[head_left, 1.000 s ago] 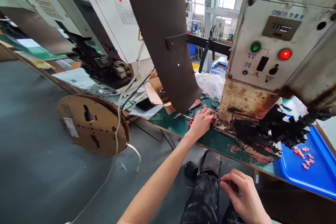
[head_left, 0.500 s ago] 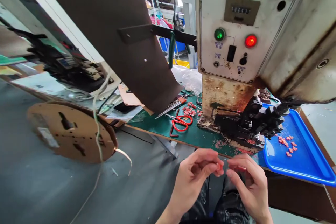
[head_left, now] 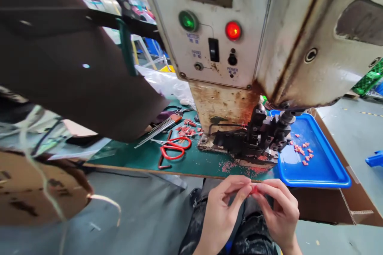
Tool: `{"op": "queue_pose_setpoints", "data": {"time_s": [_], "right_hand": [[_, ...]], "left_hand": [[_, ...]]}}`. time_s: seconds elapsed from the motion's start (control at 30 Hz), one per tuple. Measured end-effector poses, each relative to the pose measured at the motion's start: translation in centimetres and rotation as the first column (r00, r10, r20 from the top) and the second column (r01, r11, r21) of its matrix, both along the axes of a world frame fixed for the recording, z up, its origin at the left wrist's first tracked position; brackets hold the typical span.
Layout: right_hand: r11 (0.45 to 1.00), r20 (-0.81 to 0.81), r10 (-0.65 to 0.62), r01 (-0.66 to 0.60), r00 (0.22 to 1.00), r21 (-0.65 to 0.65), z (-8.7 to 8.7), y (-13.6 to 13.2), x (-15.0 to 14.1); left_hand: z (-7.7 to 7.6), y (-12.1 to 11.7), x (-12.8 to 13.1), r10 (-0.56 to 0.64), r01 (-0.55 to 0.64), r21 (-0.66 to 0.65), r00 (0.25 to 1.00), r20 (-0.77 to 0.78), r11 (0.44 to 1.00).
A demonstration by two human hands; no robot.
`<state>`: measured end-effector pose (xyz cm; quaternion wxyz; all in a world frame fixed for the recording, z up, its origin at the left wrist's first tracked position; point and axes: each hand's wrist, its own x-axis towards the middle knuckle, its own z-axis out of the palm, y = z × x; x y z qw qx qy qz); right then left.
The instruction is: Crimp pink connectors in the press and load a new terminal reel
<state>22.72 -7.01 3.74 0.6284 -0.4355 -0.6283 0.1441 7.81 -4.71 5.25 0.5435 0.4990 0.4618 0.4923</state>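
Between the fingertips of both hands is a small red-pink plastic piece [head_left: 254, 189], held over my lap in front of the table edge. My left hand [head_left: 229, 207] pinches it from the left, thumb and fingers closed. My right hand [head_left: 277, 203] closes on its other side, thumb against forefinger. Fingers cover most of the piece, so its exact shape is hidden. Just beyond my hands stands a machine with a black metal press tool [head_left: 259, 135], pink scraps [head_left: 259, 169] scattered at its base. Several similar pink pieces [head_left: 302, 150] lie in a blue tray [head_left: 314, 181] to the right.
Red-handled scissors [head_left: 176, 147], a hex key [head_left: 163, 163] and loose pink pieces [head_left: 187, 128] lie on the green tabletop [head_left: 128, 155]. A control panel [head_left: 212, 28] shows green and red lights. A cardboard reel [head_left: 38, 191] stands left; a cardboard box [head_left: 323, 207] sits under the tray.
My right hand has come in to meet the left, and its fingertips now touch the red-pink piece. The view has swung right and closer to the machine.
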Motion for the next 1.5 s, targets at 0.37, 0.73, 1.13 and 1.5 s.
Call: {"op": "queue_pose_setpoints", "data": {"time_s": [0.37,0.73,1.13,1.5], "right_hand": [[0.955,-0.113,-0.170,0.135,0.979,-0.266,0.6,5.1,3.8],[0.910,-0.042,-0.330,0.307,0.943,-0.278,1.5,6.2,4.2],[0.940,0.039,-0.266,0.268,0.963,-0.209,1.3,6.4,3.0],[0.936,-0.034,-0.314,0.303,0.949,-0.177,-0.1,6.5,2.6]], "left_hand": [[-8.5,-0.2,0.8,-0.422,0.392,-0.157,0.843,-0.334,0.906],[-20.2,-2.1,-1.0,-0.660,0.465,-0.474,0.442,-0.608,0.748],[-20.9,-2.0,-1.0,-0.682,0.477,-0.494,0.423,-0.596,0.727],[-20.6,-1.9,-1.0,-0.688,0.480,-0.501,0.402,-0.604,0.720]]}}
